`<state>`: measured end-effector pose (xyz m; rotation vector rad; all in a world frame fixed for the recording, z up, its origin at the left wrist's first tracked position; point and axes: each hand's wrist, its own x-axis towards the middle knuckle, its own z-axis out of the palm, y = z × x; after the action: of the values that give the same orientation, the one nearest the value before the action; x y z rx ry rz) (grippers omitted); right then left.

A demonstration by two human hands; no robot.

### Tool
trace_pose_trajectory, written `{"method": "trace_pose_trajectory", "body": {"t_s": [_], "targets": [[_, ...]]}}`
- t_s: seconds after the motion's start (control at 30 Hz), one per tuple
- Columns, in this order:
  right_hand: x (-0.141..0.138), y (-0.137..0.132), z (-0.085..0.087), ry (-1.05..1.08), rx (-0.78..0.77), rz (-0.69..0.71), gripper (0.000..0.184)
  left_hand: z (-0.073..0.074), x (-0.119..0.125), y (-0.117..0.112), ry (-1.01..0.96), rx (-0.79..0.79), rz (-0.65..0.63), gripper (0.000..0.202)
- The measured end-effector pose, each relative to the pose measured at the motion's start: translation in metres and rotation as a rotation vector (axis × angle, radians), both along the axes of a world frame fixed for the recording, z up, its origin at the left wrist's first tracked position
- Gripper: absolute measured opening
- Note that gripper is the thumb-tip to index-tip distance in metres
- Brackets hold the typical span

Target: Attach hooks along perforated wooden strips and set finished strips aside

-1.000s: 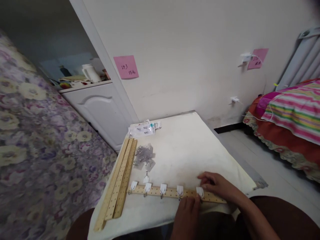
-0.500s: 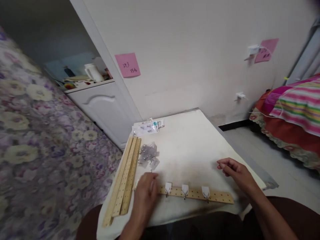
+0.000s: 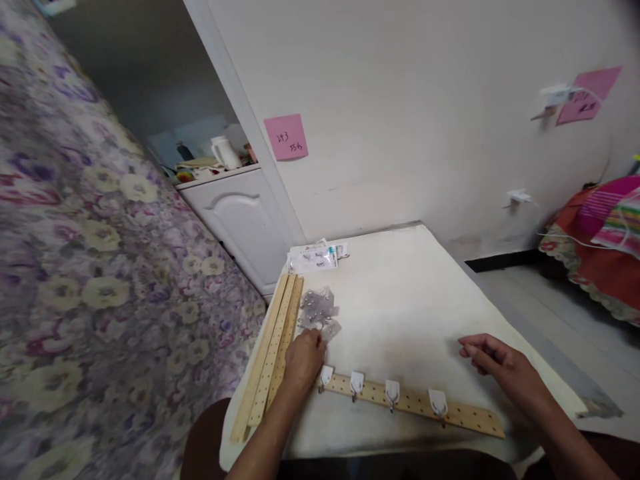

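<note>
My left hand reaches over the left end of a perforated wooden strip, its bent fingertips at the near edge of a pile of small clear packets with metal bits inside. Whether it pinches anything is hidden. Several white hooks with metal loops sit along the wooden strip, which lies across the near side of the table. Off to the right, my right hand hovers above the tabletop beyond the strip's right end. Its fingers are curled towards the thumb, with nothing visible in them.
More perforated wooden strips lie side by side along the table's left edge. Flat packages rest at the back left of the pale-covered table. A floral curtain hangs at left; the wall stands behind.
My left hand has moved forward to the packets, uncovering another white hook at the strip's left end. The view has turned left, shifting everything rightward. My right hand keeps its curled pose.
</note>
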<state>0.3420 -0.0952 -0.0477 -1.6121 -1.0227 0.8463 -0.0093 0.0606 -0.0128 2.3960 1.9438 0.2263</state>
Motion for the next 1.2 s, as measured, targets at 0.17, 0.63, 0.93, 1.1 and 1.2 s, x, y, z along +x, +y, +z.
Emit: {"method": "trace_pose_trajectory", "body": {"t_s": [0.17,0.63,0.93,1.1,1.2], "targets": [[-0.004,0.001,0.003,0.014,-0.013,0.013,0.035,0.001,0.0,-0.002,-0.065,0.006,0.023,0.018],[-0.022,-0.001,0.015,0.349,0.105,0.141,0.027,0.067,0.056,-0.021,-0.719,-0.126,-0.288,0.024],[-0.032,-0.005,0.028,0.074,0.043,0.351,0.021,0.092,0.101,-0.066,-0.935,-0.344,-0.483,0.016],[-0.016,-0.019,0.018,-0.169,-0.036,0.381,0.022,0.084,0.054,-0.083,-0.971,-0.476,-0.412,0.019],[-0.015,-0.031,0.011,-0.263,-0.064,0.4,0.038,0.074,0.021,-0.096,-1.016,-0.588,-0.447,0.022]]}}
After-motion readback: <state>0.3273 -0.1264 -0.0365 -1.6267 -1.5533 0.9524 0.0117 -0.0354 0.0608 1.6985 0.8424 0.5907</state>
